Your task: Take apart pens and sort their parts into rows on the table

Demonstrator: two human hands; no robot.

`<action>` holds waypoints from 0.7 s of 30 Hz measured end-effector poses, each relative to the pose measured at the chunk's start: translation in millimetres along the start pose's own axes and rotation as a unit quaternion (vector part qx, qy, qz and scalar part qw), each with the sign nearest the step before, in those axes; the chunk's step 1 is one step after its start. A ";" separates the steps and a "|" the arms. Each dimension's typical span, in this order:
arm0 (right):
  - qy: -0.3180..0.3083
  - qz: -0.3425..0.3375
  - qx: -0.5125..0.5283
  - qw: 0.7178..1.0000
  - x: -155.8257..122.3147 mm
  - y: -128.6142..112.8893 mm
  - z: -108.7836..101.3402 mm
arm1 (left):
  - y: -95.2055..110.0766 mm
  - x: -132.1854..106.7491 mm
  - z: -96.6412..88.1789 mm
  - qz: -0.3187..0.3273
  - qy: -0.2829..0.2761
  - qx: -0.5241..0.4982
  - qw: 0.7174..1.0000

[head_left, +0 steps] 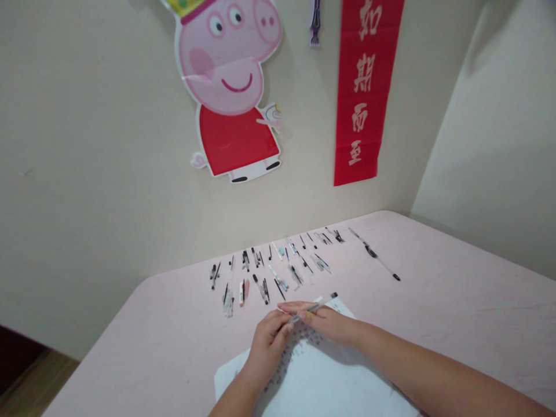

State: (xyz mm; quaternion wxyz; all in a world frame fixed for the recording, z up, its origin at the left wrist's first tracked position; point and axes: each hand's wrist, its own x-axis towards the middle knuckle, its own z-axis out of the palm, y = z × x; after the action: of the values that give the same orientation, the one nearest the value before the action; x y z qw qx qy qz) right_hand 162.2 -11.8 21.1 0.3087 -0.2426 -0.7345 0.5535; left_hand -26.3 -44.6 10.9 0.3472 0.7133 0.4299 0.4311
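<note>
Left hand (270, 344) & right hand (332, 324) both grasp the pen (322, 302) over the paper (324, 382); if one grip is too loose, it could prob. drop & roll twd. the loose pen parts (297, 275) on the counter (174, 341).

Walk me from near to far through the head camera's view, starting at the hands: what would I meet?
Left hand and right hand together on a clear pen → front row of pen parts → back row of pen parts → wall.
</note>
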 end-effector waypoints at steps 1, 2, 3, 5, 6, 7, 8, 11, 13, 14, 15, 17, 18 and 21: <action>0.003 0.002 0.002 1.000 0.1 -0.1 0.1 | -0.4 -0.2 0.2 0.003 -0.001 0.003 1.000; 0.008 0.006 0.004 1.000 0.3 0.0 0.3 | -0.6 -0.3 0.4 0.005 0.000 0.004 1.000; 0.014 0.011 0.007 1.000 0.4 0.3 0.6 | -0.6 -0.4 0.6 0.004 0.002 0.004 1.000; 0.030 0.021 0.011 0.999 0.7 1.7 1.8 | -0.3 -0.3 1.1 -0.002 0.007 0.002 1.000; 0.039 0.026 0.014 0.999 0.9 2.9 2.5 | -0.1 -0.1 1.4 -0.008 0.010 0.001 1.000; 0.050 0.031 0.018 0.998 1.3 4.4 3.1 | 0.0 0.1 1.6 -0.016 0.009 0.000 1.000; 0.060 0.035 0.023 0.997 1.7 6.1 3.6 | 0.0 0.4 1.8 -0.023 0.006 -0.001 1.000; 0.105 0.039 0.064 0.992 3.9 12.1 2.7 | -1.2 1.6 1.9 -0.045 0.002 -0.003 0.999; 0.153 0.030 0.096 0.983 5.4 15.1 -0.4 | -2.8 2.3 1.6 -0.064 0.015 -0.009 0.998; 0.185 0.018 0.099 0.978 5.8 15.8 -2.6 | -3.7 2.5 1.4 -0.075 0.026 -0.017 0.997; 0.219 0.002 0.085 0.972 5.9 15.9 -5.1 | -4.5 2.7 1.2 -0.086 0.036 -0.028 0.995; 0.284 -0.044 0.003 0.958 5.1 14.8 -10.4 | -5.8 2.6 0.9 -0.107 0.049 -0.054 0.992; 0.306 -0.070 -0.054 0.948 4.3 13.8 -12.8 | -6.1 2.4 0.8 -0.118 0.053 -0.066 0.989; 0.332 -0.139 -0.206 0.910 1.0 10.2 -18.3 | -5.9 1.4 0.9 -0.146 0.054 -0.094 0.983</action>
State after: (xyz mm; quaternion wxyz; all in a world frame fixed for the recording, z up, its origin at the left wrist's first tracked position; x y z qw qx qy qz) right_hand 174.9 3.8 15.1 0.5519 -0.3660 -0.7136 0.2285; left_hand -27.0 -41.1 5.8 0.4477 0.5827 0.5054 0.4523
